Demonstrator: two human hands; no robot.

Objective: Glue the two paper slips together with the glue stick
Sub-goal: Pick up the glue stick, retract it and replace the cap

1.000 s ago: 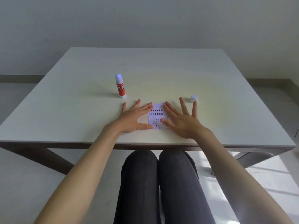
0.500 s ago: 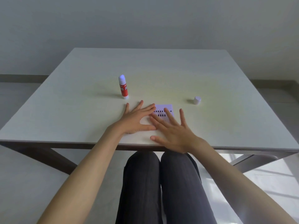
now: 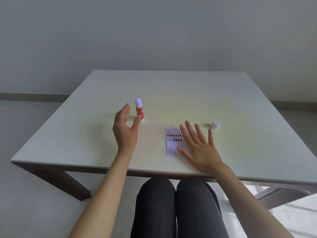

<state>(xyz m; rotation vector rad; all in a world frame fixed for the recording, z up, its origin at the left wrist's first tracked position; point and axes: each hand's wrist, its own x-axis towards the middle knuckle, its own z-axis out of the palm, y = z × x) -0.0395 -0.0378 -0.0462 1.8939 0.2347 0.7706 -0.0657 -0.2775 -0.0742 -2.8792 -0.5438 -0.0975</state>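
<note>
A white paper slip (image 3: pixel 174 141) printed with rows of black marks lies flat near the front of the table; whether a second slip is under it I cannot tell. My right hand (image 3: pixel 200 148) is spread flat with fingers apart over the paper's right part. An uncapped red glue stick (image 3: pixel 139 110) stands upright to the left. My left hand (image 3: pixel 125 129) hovers raised just left of the stick, fingers and thumb apart, holding nothing. The white cap (image 3: pixel 215 125) sits on the table, right of the paper.
The pale table (image 3: pixel 85 131) has its front edge just above my dark-trousered knees (image 3: pixel 173 208). A grey wall rises behind the table. Dark table legs show underneath at the left.
My left hand has lifted off the paper and moved left and forward beside the glue stick. My right hand slid right over the paper, uncovering its printed left part.
</note>
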